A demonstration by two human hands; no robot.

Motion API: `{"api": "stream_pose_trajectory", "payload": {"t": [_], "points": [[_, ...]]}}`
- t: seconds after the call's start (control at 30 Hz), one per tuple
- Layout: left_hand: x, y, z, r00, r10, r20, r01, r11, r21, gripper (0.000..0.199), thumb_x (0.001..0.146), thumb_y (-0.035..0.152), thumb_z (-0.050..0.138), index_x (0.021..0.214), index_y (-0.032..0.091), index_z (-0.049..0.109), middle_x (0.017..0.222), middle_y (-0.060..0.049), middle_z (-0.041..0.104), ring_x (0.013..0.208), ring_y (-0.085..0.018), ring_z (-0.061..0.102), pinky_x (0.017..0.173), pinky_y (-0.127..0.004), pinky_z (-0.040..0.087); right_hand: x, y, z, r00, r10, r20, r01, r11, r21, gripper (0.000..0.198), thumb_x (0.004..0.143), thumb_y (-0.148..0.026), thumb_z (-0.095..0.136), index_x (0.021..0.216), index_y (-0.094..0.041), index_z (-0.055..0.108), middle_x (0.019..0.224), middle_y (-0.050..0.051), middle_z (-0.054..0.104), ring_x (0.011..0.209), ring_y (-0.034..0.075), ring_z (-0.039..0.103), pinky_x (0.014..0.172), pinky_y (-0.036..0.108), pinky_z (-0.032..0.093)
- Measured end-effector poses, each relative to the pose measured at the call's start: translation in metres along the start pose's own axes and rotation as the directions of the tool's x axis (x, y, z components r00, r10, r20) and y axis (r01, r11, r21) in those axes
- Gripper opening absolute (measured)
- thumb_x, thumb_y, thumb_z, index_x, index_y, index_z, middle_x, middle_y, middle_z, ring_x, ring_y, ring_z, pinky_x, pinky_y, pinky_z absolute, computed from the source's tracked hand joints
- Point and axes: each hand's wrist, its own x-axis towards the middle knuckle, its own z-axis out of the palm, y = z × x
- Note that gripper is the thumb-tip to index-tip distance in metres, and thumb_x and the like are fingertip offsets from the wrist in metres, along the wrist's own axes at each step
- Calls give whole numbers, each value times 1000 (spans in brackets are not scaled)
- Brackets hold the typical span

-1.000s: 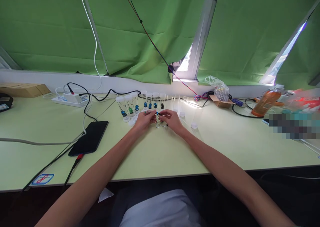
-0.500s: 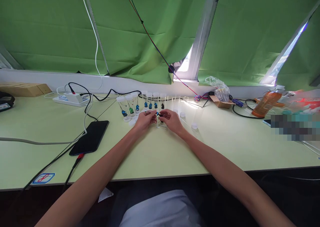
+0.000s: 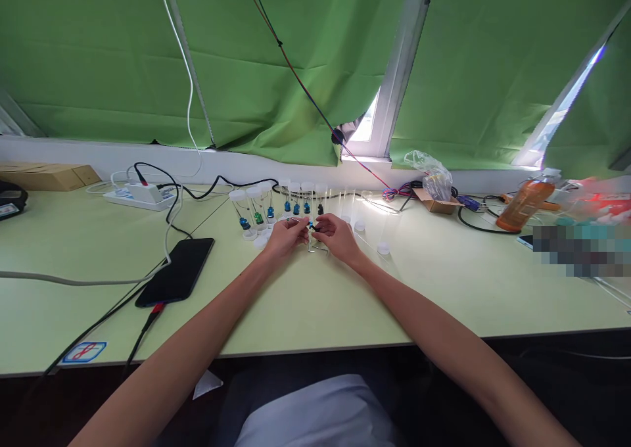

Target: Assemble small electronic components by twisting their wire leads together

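My left hand (image 3: 286, 238) and my right hand (image 3: 338, 235) meet at the middle of the table, fingertips pinched close together. Between them is a small blue-and-black part (image 3: 311, 225), too tiny to name; both hands appear to grip it. Two thin bent metal rods (image 3: 318, 249) show just below the fingers. Behind my hands stand several clear tubes with white caps. A blue piece (image 3: 244, 223), a green piece (image 3: 258, 217) and a black piece (image 3: 320, 209) on thin wires sit in some of them.
A black phone (image 3: 175, 271) with a charging cable lies on the left. Behind it is a white power strip (image 3: 142, 198). Loose white caps (image 3: 383, 248) and clear tubes are right of my hands. Farther right are a small cardboard box (image 3: 436, 202) and an orange drink bottle (image 3: 525, 203).
Hardly anything differs. My right fingers have shifted very slightly around the small part; both hands stay in the same place.
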Motion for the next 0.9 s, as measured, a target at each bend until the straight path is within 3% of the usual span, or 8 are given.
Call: {"api": "stream_pose_trajectory", "payload": {"t": [0.33, 0.9], "points": [[-2, 3, 0, 997, 73, 1, -72, 978, 193, 41, 62, 50, 80, 62, 15, 59, 54, -1, 55, 49, -12, 51, 51, -29, 41, -2, 0, 0, 998, -61, 18, 62, 996, -62, 31, 71, -22, 71, 100, -21, 60, 83, 2, 66, 78, 16, 65, 78, 37, 57], [2, -1, -3, 999, 39, -29, -36, 994, 107, 38, 61, 45, 82, 61, 14, 59, 57, -1, 56, 49, -11, 50, 50, -28, 41, -2, -3, -1, 995, -94, -40, 91, 994, -62, 35, 70, -27, 72, 102, -23, 57, 82, 1, 65, 79, 16, 66, 76, 33, 56]]}}
